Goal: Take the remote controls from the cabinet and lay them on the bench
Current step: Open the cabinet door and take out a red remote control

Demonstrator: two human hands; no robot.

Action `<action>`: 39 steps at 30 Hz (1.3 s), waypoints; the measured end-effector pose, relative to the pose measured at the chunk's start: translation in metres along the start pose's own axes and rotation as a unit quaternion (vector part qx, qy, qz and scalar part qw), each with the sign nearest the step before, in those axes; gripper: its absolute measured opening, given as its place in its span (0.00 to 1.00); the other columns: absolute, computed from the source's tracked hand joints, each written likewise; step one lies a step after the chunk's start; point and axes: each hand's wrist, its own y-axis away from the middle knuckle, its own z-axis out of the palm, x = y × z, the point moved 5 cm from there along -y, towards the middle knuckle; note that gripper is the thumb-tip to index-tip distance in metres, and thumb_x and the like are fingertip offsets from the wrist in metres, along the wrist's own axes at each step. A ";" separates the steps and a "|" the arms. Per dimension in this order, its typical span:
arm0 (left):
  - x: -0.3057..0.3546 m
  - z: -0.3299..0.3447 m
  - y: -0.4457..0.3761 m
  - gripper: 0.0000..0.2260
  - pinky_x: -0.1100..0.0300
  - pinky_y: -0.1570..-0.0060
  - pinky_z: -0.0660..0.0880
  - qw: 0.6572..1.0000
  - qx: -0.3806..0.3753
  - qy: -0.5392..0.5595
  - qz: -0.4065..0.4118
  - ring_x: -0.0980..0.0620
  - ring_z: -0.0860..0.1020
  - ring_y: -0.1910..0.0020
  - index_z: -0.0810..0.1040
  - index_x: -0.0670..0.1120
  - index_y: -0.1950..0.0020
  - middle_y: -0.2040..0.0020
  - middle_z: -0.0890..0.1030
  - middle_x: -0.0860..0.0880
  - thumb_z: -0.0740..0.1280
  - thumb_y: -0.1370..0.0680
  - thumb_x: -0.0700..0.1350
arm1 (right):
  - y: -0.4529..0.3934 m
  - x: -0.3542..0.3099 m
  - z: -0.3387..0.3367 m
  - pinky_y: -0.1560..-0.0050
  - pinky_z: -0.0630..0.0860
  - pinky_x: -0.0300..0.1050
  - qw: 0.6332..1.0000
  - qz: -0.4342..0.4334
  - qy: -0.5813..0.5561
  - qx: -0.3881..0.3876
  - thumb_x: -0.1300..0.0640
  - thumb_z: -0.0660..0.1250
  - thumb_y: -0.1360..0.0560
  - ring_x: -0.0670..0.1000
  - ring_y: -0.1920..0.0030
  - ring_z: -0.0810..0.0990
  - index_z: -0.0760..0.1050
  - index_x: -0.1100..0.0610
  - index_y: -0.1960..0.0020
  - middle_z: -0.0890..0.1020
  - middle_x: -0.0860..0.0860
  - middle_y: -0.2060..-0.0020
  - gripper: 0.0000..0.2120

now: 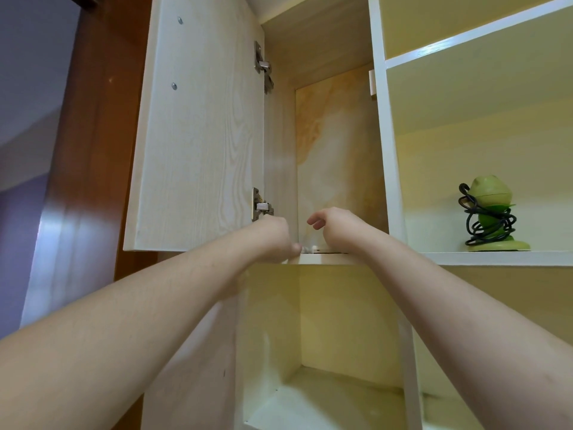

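Remotes (314,249) flat on cabinet shelf (325,259), barely visible btwn both hands, long axis unclear; left hand (276,238) curled at shelf lip, grip unclear; right hand (336,226) loosely curled just above, nearer.

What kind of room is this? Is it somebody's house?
Probably a room in a home. There is a tall wooden cabinet with its door swung open, open shelves beside it, and a green lamp-like gadget wrapped in its cord.
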 end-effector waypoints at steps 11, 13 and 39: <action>-0.007 -0.016 0.012 0.19 0.60 0.75 0.61 0.994 0.090 0.058 -0.006 0.49 0.65 0.72 0.68 0.43 0.68 0.70 0.65 0.47 0.70 0.29 0.56 | -0.003 0.001 0.006 0.40 0.74 0.46 0.999 0.007 0.003 -0.033 0.72 0.49 0.26 0.55 0.38 0.75 0.68 0.55 0.30 0.75 0.54 0.35 0.28; -0.007 -0.023 0.018 0.18 0.59 0.75 0.58 0.991 0.105 0.080 0.006 0.48 0.63 0.72 0.67 0.43 0.70 0.73 0.64 0.47 0.70 0.30 0.52 | -0.007 0.000 0.007 0.39 0.73 0.47 0.999 0.019 0.008 -0.040 0.72 0.50 0.26 0.55 0.38 0.75 0.68 0.55 0.29 0.75 0.54 0.34 0.28; -0.011 -0.064 0.077 0.20 0.59 0.47 0.75 0.954 0.174 0.224 0.095 0.51 0.78 0.45 0.77 0.45 0.36 0.42 0.81 0.48 0.69 0.26 0.50 | 0.033 0.008 -0.031 0.44 0.79 0.47 0.887 0.138 -0.433 0.080 0.73 0.56 0.24 0.54 0.53 0.80 0.76 0.68 0.42 0.79 0.60 0.53 0.15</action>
